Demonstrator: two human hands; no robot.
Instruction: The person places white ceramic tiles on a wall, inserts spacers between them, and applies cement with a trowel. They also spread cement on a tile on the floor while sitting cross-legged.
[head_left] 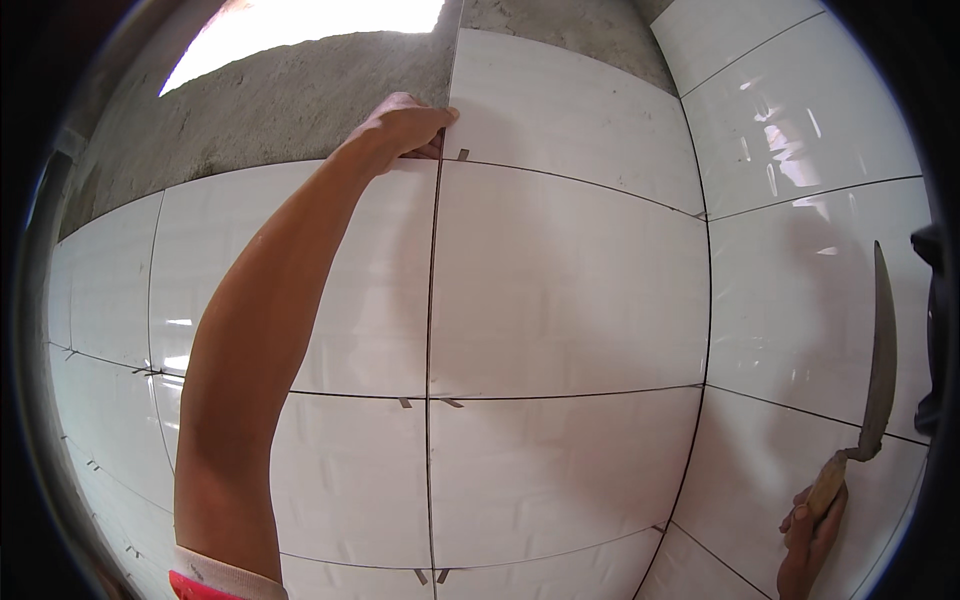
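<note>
My left hand (408, 130) reaches up to the lower left edge of a white wall tile (570, 115) in the top row. Its thumb lies on the tile's face, and the fingers are curled at the edge, partly hidden. Close to the thumb, a small grey spacer clip (463, 155) sticks out of the joint under this tile. Low at the right, my right hand (812, 540) is wrapped round the wooden handle of a trowel (878, 350). The trowel's blade points upward and shows nearly edge-on in front of the side wall.
Glossy white tiles (565, 290) cover the wall ahead and the side wall (790, 270) at right. Bare grey cement (280, 105) shows at upper left, below a bright opening (310, 35). Several spacer clips (405, 403) stick out of the joints. A dark object (935, 330) stands at the right rim.
</note>
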